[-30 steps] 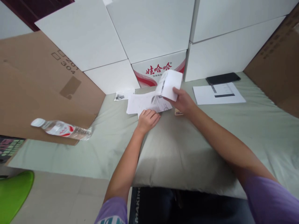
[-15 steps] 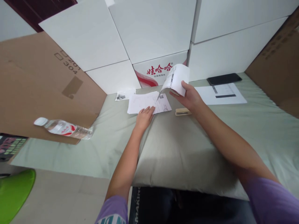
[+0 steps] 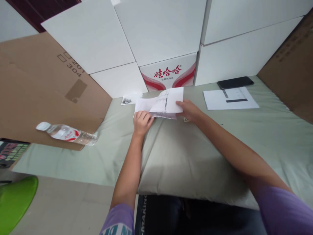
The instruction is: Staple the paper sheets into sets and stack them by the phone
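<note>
Nearest: purple sleeves (image 3: pixel 283 212) at the bottom edge, both bare forearms reaching forward over a pale green padded mat (image 3: pixel 195 163).
Floor, left: beige tiles, with a bright green object (image 3: pixel 14 202) at the lower left corner; what it is cannot be told.
Bottle: a clear plastic water bottle (image 3: pixel 67 133) with a white cap and red label lies on its side at the left edge of the mat, against a flat brown cardboard sheet (image 3: pixel 36 94).
Left hand: the left hand (image 3: pixel 141 121) rests on the near left corner of the papers, fingers curled down and pressing the sheet to the mat.
Right hand: the right hand (image 3: pixel 189 111) pinches the right edge of the top sheet, thumb and fingers closed on it.
Papers: a small stack of printed white papers (image 3: pixel 158 103) lies on the mat between the two hands, the top sheet nearly flat and slightly folded over the rest.
Small object: something tan just shows under the right hand; too hidden to identify.
Scrap: a small printed slip (image 3: pixel 129 99) lies just left of the papers, near the boxes.
Right side: a single white sheet (image 3: pixel 230 99) with dark bars lies well apart from the papers; a black phone (image 3: pixel 235 82) lies just beyond it.
Farthest: stacked white boxes (image 3: pixel 158 29) form a wall, one carton (image 3: pixel 168 73) bearing red characters and red swooshes; more brown cardboard (image 3: pixel 290 62) stands at the far right.
</note>
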Demonstrator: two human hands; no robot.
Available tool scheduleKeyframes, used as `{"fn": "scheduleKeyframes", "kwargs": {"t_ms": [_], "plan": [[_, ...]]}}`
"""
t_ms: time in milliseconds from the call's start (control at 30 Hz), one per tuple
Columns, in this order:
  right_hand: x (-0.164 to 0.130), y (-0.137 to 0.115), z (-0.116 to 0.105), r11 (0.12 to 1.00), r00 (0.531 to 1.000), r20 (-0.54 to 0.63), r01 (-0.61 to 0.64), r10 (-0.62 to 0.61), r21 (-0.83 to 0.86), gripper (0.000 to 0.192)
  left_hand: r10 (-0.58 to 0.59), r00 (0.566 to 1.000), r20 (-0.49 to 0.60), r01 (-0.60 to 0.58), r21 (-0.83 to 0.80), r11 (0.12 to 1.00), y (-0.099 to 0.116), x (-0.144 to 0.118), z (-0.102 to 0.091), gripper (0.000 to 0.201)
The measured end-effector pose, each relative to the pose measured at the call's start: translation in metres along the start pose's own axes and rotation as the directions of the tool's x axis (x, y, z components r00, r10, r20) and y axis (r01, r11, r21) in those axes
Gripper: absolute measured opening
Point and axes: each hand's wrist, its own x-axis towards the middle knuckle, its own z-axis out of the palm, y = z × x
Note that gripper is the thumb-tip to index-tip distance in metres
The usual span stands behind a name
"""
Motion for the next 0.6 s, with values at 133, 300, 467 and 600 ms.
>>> {"fn": "scheduleKeyframes", "kwargs": {"t_ms": [133, 300, 467, 600], "plan": [[-0.007, -0.002, 0.005, 0.998, 0.997, 0.064, -0.043, 0.041, 0.034, 0.016, -0.082, 0.996, -0.047, 0.083, 0.01, 0.997, -0.002, -0.003, -0.001, 0.024], [-0.005, 0.006, 0.012, 0.989, 0.999, 0.039, -0.01, 0.004, 0.146, 0.017, -0.117, 0.985, 0.129, 0.128, -0.073, 0.989, 0.007, 0.002, -0.004, 0.022], [-0.003, 0.012, 0.016, 0.982, 1.0, 0.015, 0.021, -0.024, 0.186, 0.018, -0.112, 0.976, 0.187, 0.125, -0.06, 0.99, 0.013, 0.007, -0.006, 0.021], [-0.009, 0.009, 0.019, 0.972, 0.999, 0.044, -0.001, -0.009, 0.234, 0.016, -0.094, 0.967, 0.236, 0.11, -0.054, 0.992, 0.017, 0.009, -0.006, 0.021]]}}
